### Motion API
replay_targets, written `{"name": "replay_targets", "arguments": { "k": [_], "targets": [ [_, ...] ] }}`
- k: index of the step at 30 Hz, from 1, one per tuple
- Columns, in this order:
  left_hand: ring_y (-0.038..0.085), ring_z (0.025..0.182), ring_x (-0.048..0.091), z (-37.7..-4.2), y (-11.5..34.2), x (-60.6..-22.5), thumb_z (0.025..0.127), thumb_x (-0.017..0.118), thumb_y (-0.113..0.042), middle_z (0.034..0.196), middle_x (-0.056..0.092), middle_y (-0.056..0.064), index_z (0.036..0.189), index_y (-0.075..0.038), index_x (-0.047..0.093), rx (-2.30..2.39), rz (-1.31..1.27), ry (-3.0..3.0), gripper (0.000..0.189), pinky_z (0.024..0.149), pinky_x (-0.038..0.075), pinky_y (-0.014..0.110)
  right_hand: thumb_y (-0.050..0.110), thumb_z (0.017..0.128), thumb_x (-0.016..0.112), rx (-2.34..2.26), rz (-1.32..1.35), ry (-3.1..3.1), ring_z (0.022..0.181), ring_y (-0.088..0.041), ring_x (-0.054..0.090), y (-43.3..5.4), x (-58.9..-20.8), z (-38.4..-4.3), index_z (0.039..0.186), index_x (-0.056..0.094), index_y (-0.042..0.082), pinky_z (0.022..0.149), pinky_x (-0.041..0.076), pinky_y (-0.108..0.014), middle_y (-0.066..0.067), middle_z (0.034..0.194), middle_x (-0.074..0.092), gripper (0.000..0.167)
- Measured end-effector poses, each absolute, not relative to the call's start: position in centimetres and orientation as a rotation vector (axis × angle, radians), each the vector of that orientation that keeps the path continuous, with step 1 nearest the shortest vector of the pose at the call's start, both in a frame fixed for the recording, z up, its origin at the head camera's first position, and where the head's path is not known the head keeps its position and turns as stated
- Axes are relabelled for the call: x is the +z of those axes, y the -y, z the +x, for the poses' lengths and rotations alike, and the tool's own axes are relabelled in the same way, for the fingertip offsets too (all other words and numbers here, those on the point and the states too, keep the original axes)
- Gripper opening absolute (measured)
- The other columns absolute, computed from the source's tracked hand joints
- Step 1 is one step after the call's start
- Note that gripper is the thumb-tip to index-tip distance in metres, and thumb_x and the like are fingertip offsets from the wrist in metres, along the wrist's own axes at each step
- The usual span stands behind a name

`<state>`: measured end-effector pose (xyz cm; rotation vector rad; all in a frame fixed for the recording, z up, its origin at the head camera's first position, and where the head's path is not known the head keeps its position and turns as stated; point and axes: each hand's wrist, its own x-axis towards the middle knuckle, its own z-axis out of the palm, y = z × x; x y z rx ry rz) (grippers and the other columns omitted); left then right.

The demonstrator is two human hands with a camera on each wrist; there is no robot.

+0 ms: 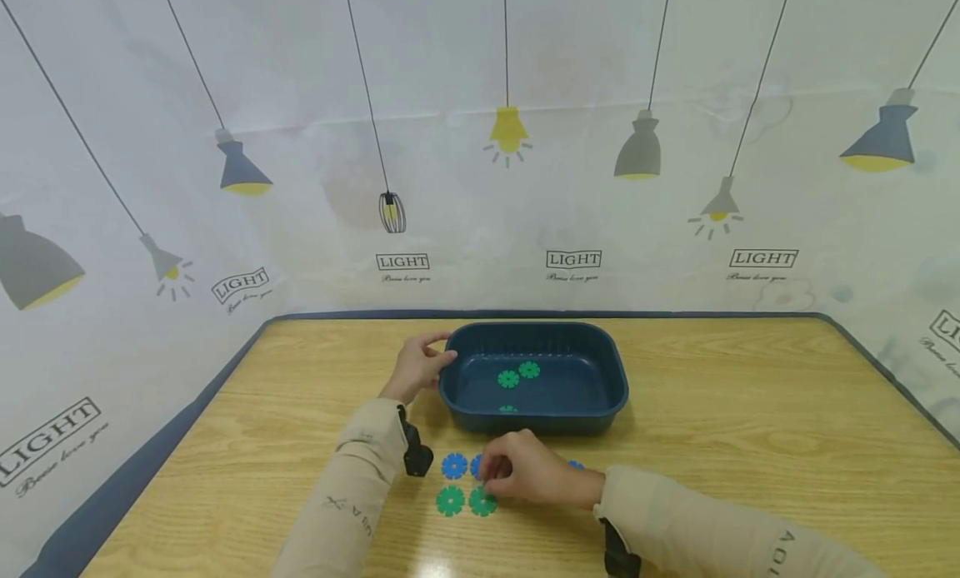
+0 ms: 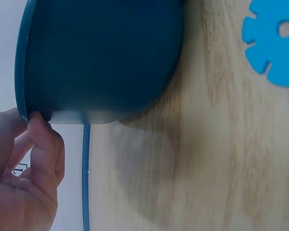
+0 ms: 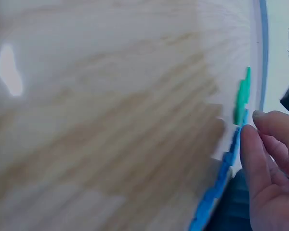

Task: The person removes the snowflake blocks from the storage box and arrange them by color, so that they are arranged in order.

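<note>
In the head view my left hand [image 1: 417,368] holds the near-left rim of a deep dark blue basin [image 1: 534,420]. The left wrist view shows its thumb and fingers [image 2: 44,144] pinching that rim. My right hand [image 1: 534,471] is low over the table in front of the basin. Its loosely bent fingertips are just above a green notched disc [image 1: 483,503], with nothing clearly between them. Another green disc [image 1: 450,500] lies to the left. Behind them is a blue notched disc [image 1: 453,465], with more blue discs partly hidden by the right hand.
Inside the basin lie green discs [image 1: 508,380], one partly hidden by the near wall. A further blue disc [image 1: 576,464] shows behind the right wrist. The wooden table [image 1: 720,395] ends at a wall cloth [image 1: 675,228] printed with lamps.
</note>
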<state>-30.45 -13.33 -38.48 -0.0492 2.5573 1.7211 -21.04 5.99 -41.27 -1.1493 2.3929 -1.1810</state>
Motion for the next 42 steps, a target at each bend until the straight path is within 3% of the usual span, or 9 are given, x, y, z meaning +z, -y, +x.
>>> {"name": "replay_targets", "arguments": {
  "k": [7, 18, 29, 42],
  "targets": [
    [0.014, 0.055, 0.052, -30.4, 13.2, -38.4, 0.084, 0.060, -0.010, 0.086, 0.059, 0.015, 0.121, -0.008, 0.054, 1.703, -0.058, -2.584, 0.037, 0.047, 0.050, 0.029, 0.002, 0.075, 0.068, -1.252, -1.139, -2.335, 0.064, -0.002, 0.056, -6.7, -39.6, -21.3, 0.078, 0.066, 0.003, 0.060, 0.048, -0.018, -0.002, 0.077, 0.065, 0.004],
    [0.018, 0.058, 0.054, -30.4, 13.4, -38.6, 0.085, 0.059, -0.011, 0.092, 0.059, 0.021, 0.122, -0.009, 0.052, 1.688, -0.048, -2.583, 0.038, 0.052, 0.052, 0.036, 0.009, 0.079, 0.066, -1.327, -1.017, -2.320, 0.068, -0.009, 0.059, -8.3, -36.3, -21.9, 0.086, 0.065, 0.002, 0.063, 0.049, -0.022, 0.001, 0.079, 0.063, 0.010],
    [0.014, 0.055, 0.052, -30.4, 13.4, -38.5, 0.085, 0.059, -0.011, 0.087, 0.058, 0.016, 0.122, -0.009, 0.052, 1.699, -0.053, -2.573, 0.038, 0.050, 0.051, 0.033, 0.009, 0.082, 0.062, -1.381, -1.078, -2.382, 0.068, -0.023, 0.060, -9.9, -33.7, -26.2, 0.092, 0.063, -0.001, 0.063, 0.050, -0.041, -0.007, 0.083, 0.063, 0.014],
    [0.013, 0.055, 0.052, -30.5, 13.5, -38.7, 0.085, 0.060, -0.011, 0.089, 0.060, 0.020, 0.123, -0.008, 0.052, 1.707, -0.026, -2.585, 0.039, 0.051, 0.051, 0.035, 0.007, 0.083, 0.062, -1.312, -0.912, -2.471, 0.074, -0.025, 0.060, -11.2, -35.5, -31.3, 0.099, 0.060, -0.002, 0.065, 0.051, -0.036, -0.010, 0.087, 0.063, 0.019]
  ]
}}
